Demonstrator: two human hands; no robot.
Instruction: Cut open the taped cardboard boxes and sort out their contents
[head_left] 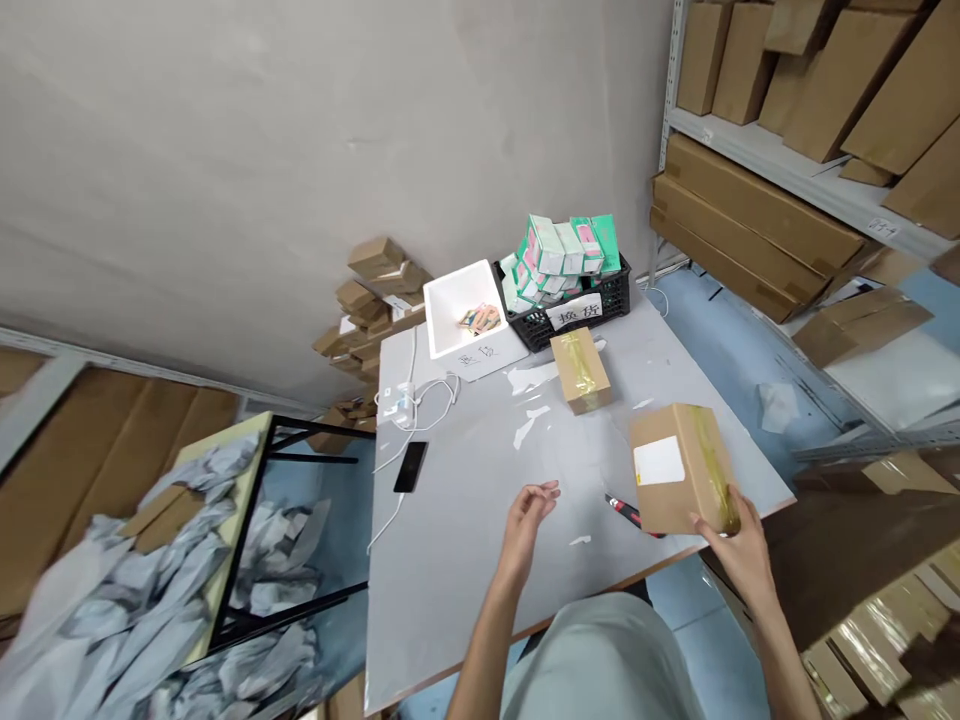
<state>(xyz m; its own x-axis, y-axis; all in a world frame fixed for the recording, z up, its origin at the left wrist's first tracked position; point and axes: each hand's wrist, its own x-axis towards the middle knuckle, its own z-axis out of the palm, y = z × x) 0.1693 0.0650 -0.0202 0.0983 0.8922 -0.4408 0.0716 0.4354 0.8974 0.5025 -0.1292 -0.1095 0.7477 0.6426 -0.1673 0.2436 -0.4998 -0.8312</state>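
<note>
My right hand grips the lower right corner of a taped cardboard box with a white label, near the table's right side. My left hand is over the middle of the table, fingers loosely bent and apart, holding nothing. A red and black utility knife lies between my hands, its end partly hidden by the box. Farther back, a smaller cardboard box with yellowish tape sits in front of a black crate piled with green and white small boxes.
On the grey table are a black phone, a power strip with white cables, and torn paper scraps. A white bin holds papers at the back. Shelves of cartons stand right; grey bags lie left.
</note>
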